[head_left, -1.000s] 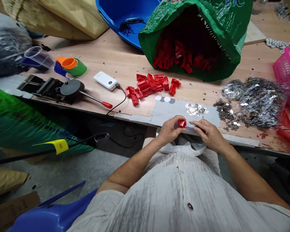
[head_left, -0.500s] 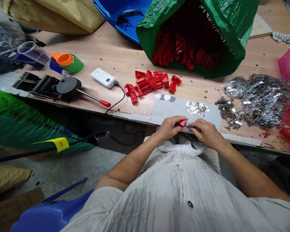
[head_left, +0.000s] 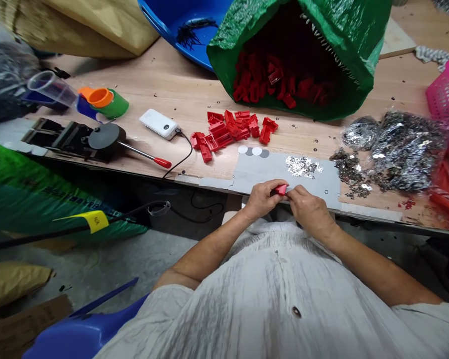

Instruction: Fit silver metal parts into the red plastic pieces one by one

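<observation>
A pale shirt (head_left: 262, 294) is filling the nearest part. Just past it, two hands are working close together by the front edge of the counter (head_left: 187, 82). The left hand (head_left: 264, 198) is holding a small red piece (head_left: 281, 189), with its thumb and fingers clamped around it. The right hand (head_left: 310, 212) is pinching a small thing right beside the red piece. Its fingers are hiding most of that, so I cannot tell what it is, or if the two hands are touching.

I think the step in hand is close work on this one piece, with the left hand holding it steady and the right doing the fine part. The next move is probably calling for a firm left grip and tiny, careful pushes from the right.

Behind the hands, a grey sheet (head_left: 260, 174) is lying flat, and shiny metal bits (head_left: 303, 167) are sitting on it in a pile. To the right, darker bits (head_left: 348, 172) are lying on the bare wood. Farther back, more red pieces (head_left: 220, 133) are resting in a heap. Behind them, a green bag (head_left: 243, 25) is lying open, and a blue tub (head_left: 160, 36) is standing next to it.
</observation>
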A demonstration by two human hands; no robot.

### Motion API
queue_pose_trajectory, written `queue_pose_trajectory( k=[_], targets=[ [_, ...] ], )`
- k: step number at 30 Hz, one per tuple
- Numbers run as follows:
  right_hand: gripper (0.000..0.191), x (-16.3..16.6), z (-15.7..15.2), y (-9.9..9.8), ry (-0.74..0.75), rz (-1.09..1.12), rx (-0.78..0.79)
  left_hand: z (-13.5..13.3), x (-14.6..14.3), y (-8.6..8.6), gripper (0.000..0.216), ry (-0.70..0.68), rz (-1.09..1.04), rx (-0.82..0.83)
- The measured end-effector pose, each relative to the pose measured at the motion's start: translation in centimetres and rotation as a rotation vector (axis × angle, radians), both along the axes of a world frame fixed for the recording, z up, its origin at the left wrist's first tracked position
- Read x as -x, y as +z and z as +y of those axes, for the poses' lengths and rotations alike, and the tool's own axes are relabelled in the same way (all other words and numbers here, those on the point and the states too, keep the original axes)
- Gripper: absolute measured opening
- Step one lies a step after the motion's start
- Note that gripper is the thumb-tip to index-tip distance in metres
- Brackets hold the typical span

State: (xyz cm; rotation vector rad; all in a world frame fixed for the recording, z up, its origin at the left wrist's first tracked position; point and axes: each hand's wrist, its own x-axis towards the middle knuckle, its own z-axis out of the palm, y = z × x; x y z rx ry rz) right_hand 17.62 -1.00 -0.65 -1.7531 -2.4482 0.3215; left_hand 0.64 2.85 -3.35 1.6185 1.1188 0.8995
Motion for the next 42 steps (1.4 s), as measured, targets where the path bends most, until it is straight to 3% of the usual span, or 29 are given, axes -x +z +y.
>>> queue_pose_trajectory(
  k=[5, 10, 14, 17, 24, 29, 33, 37, 39, 42],
  targets=[
    [0.016, -2.0, 0.3, -0.4, -0.014, 0.408, 0.017, -0.7, 0.4, 0.6, 0.027, 0.038, -0.099, 0.051],
    [0.024, -2.7, -0.6, 0.7, -0.025, 0.667, 0.203, -2.2, 0.6, 1.8, 0.035, 0.124, -0.534, 0.300],
    [0.043, -2.1, -1.1, 1.7, 0.053, 0.613, 0.266, -3.2, 0.2, 2.8, 0.037, 0.138, -0.832, 0.563],
    [0.042, -1.6, -1.2, 2.2, 0.065, 0.563, 0.213, -3.8, -0.1, 3.2, 0.038, 0.122, -0.975, 0.703],
    [0.039, -1.2, -1.1, 2.9, 0.103, 0.567, 0.125, -4.4, -1.2, 3.7, 0.019, 0.193, -1.123, 0.840],
    [0.037, -1.0, -1.0, 1.9, 0.092, 0.511, -0.035, -4.5, -1.7, 4.3, 0.016, 0.275, -1.186, 0.899],
    [0.035, -0.6, -0.9, 0.5, 0.049, 0.560, -0.167, -4.7, -1.9, 4.1, 0.016, 0.295, -1.193, 0.876],
    [0.033, -0.9, -1.0, 0.1, 0.047, 0.640, -0.094, -5.1, -1.2, 3.1, 0.031, 0.200, -1.065, 0.800],
    [0.033, -1.8, -1.0, 0.2, 0.019, 0.610, -0.015, -5.2, -0.4, 2.3, 0.036, 0.101, -0.873, 0.761],
    [0.032, -4.3, -0.8, 0.3, -0.115, 0.540, -0.001, -5.2, 0.8, 0.6, 0.027, -0.043, -0.354, 0.551]
  ],
)
